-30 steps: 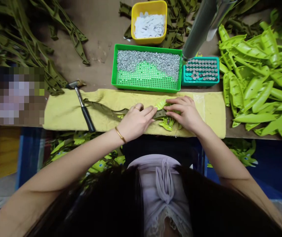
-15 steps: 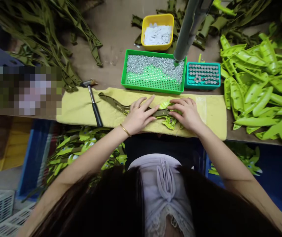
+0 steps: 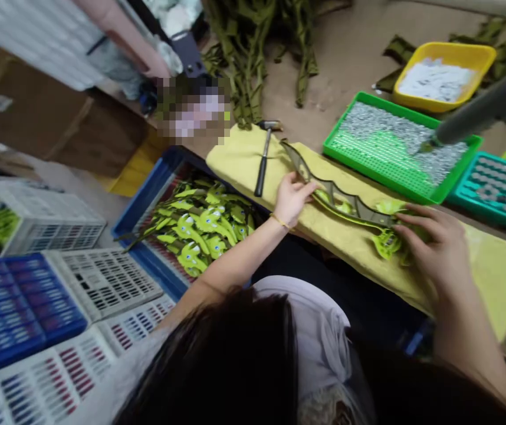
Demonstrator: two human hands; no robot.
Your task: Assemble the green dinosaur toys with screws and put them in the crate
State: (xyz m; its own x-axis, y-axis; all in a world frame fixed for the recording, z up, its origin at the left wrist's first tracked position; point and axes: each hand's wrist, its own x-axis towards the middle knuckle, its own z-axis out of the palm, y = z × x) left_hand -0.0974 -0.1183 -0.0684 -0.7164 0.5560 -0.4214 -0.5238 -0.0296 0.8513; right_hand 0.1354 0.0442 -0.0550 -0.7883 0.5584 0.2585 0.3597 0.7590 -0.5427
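A long dark olive strip (image 3: 337, 192) with bright green parts along its lower edge lies slantwise over the yellow cloth (image 3: 253, 147). Its left stretch is pinched between the thumb and fingers of my left hand (image 3: 293, 198). At its other end, my right hand (image 3: 439, 242) closes on a bright green piece (image 3: 386, 243) joined to the strip; some of its fingertips are hidden behind the piece. A hammer (image 3: 264, 159) with a black handle rests on the cloth, left of my left hand.
Behind the cloth are a green tray of small metal pieces (image 3: 379, 159), a teal tray (image 3: 496, 192) and a yellow bowl (image 3: 443, 106). Below left, a blue crate (image 3: 124, 221) holds green pieces. A dark pole (image 3: 483, 100) slants in from the right; a person's arm (image 3: 124, 35) shows at upper left.
The view has swung left, showing more crates. My left hand has slid left along the strip and now pinches it, while my right hand stays at the green piece.
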